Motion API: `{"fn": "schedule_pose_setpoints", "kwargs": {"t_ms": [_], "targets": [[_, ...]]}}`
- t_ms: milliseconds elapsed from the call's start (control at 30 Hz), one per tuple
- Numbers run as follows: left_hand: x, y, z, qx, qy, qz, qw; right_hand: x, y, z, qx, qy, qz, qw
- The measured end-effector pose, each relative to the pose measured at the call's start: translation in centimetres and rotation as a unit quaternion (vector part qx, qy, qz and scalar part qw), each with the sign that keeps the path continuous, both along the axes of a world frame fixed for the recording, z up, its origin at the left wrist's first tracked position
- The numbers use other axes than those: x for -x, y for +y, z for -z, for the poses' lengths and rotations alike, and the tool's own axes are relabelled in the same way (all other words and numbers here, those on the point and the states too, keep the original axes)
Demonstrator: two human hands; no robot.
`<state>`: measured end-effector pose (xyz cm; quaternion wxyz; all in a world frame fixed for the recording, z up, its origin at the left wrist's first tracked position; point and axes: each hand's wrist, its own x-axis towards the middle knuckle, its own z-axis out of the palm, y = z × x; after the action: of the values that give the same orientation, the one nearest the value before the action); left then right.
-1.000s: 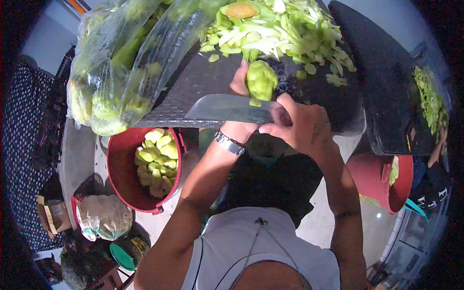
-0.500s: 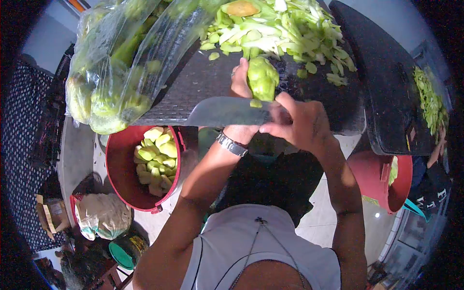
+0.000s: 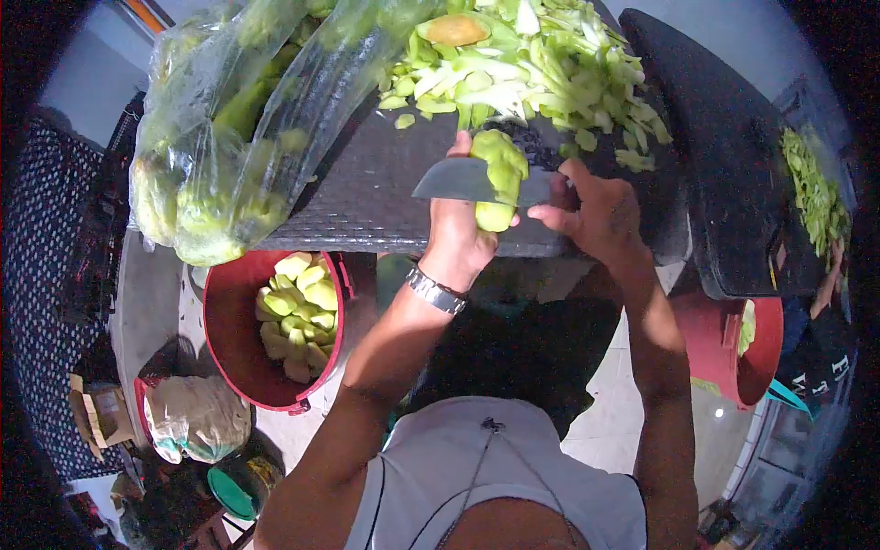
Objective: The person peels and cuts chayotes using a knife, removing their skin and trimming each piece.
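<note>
My left hand [image 3: 456,240], with a metal watch on its wrist, is wrapped round a light green chayote [image 3: 496,216] over the front edge of the dark table. A broad-bladed knife [image 3: 458,181] lies across the chayote's near half, its tip pointing left. The knife's handle is in the closed fingers of my right hand [image 3: 605,213]. How deep the blade sits in the skin, I cannot tell. Beyond the chayote spreads a heap of green peelings [image 3: 541,78] with an orange-brown oval piece [image 3: 455,30] on top.
A clear plastic bag [image 3: 220,174] of green chayotes covers the table's left side. Below it stands a red bucket [image 3: 209,325] holding peeled chayotes. Another red bucket [image 3: 701,335] is at the right, beside a dark board [image 3: 733,165] and more peelings [image 3: 816,188].
The knife has moved up and right, from below the chayote onto its near half. The chayote's near end now shows below the blade. My right hand has shifted right.
</note>
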<state>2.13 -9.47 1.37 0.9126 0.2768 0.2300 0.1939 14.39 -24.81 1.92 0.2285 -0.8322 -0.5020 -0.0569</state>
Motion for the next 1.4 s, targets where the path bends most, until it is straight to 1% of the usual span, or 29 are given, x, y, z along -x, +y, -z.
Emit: {"fn": "schedule_pose_setpoints", "kwargs": {"t_ms": [67, 167, 267, 300, 333, 400, 500, 533, 600, 633, 733, 767, 833, 867, 967, 1067, 1167, 1200, 1267, 1333, 1367, 1400], "targets": [[-0.4, 0.3, 0.9, -0.004, -0.019, 0.001, 1.000, 1.2, 0.4, -0.1, 0.007, 0.010, 0.029, 0.999], [-0.9, 0.0, 1.1, -0.002, -0.009, -0.017, 1.000, 0.0, 1.1, 1.0, -0.011, 0.016, -0.005, 1.000], [-0.8, 0.7, 0.9, -0.018, -0.015, -0.021, 0.999, -2.5, 1.8, 0.4, -0.015, -0.020, -0.002, 1.000], [-0.5, 2.0, 1.0, -0.011, -0.016, 0.038, 0.999, -2.9, 2.0, -0.5, -0.015, 0.002, 0.039, 0.999], [0.0, 2.3, 0.5, 0.005, -0.063, 0.061, 0.996, -4.3, 2.3, -0.6, -0.018, 0.009, 0.061, 0.998], [0.0, 2.7, 0.1, 0.005, -0.066, 0.042, 0.997, -6.7, 2.5, -0.9, -0.023, 0.026, 0.101, 0.994], [-0.7, 2.5, -1.5, 0.029, 0.031, -0.001, 0.999, -6.5, 2.8, -1.6, 0.052, 0.064, 0.095, 0.992], [-0.7, 2.9, -1.1, 0.019, 0.019, 0.021, 0.999, -6.0, 2.7, -2.0, 0.078, 0.078, 0.096, 0.989], [-0.8, 3.9, 0.4, -0.001, -0.005, 0.062, 0.998, -2.9, 2.8, -2.4, -0.002, 0.107, 0.073, 0.992], [-0.8, 3.9, 1.0, -0.024, 0.003, 0.054, 0.998, -1.2, 2.9, -2.6, -0.041, 0.123, 0.061, 0.990], [-1.1, 3.2, 1.7, -0.087, 0.029, 0.034, 0.995, 1.8, 2.5, -3.2, -0.011, 0.153, 0.001, 0.988], [-1.1, 2.9, 1.7, -0.104, 0.038, 0.028, 0.993, 1.5, 2.4, -2.4, -0.018, 0.107, -0.014, 0.994], [-1.0, 2.1, 0.9, -0.140, 0.065, 0.002, 0.988, 1.4, 2.2, -2.2, -0.012, 0.071, -0.027, 0.997], [-0.9, 2.0, 0.8, -0.142, 0.060, 0.005, 0.988, 1.3, 2.2, -2.2, -0.009, 0.051, -0.035, 0.998], [-0.9, 1.9, 0.7, -0.153, 0.050, 0.017, 0.987, -0.3, 2.0, -1.7, -0.033, 0.036, -0.041, 0.998], [-0.8, 2.0, 0.6, -0.158, 0.053, 0.025, 0.986, -2.2, 2.3, -0.7, -0.030, 0.000, -0.031, 0.999], [-0.5, 2.2, 0.5, -0.149, 0.067, 0.013, 0.986, -3.5, 2.4, -0.1, -0.015, 0.036, -0.010, 0.999], [-0.2, 2.8, 0.6, -0.148, 0.079, 0.013, 0.986, -5.0, 2.3, 0.4, -0.010, 0.038, 0.046, 0.998], [0.7, 3.3, 0.3, -0.149, 0.066, 0.018, 0.986, -8.4, 1.9, 1.4, 0.000, 0.045, 0.157, 0.986], [0.8, 3.9, 0.3, -0.135, 0.056, 0.022, 0.989, -8.8, 1.6, 0.8, 0.010, 0.101, 0.156, 0.983], [0.8, 4.2, 0.3, -0.117, 0.000, 0.033, 0.993, -9.0, 1.4, 0.4, 0.015, 0.128, 0.157, 0.979], [0.3, 4.0, 0.2, -0.110, 0.006, 0.020, 0.994, -8.5, 1.3, -0.2, 0.014, 0.126, 0.140, 0.982]]}}
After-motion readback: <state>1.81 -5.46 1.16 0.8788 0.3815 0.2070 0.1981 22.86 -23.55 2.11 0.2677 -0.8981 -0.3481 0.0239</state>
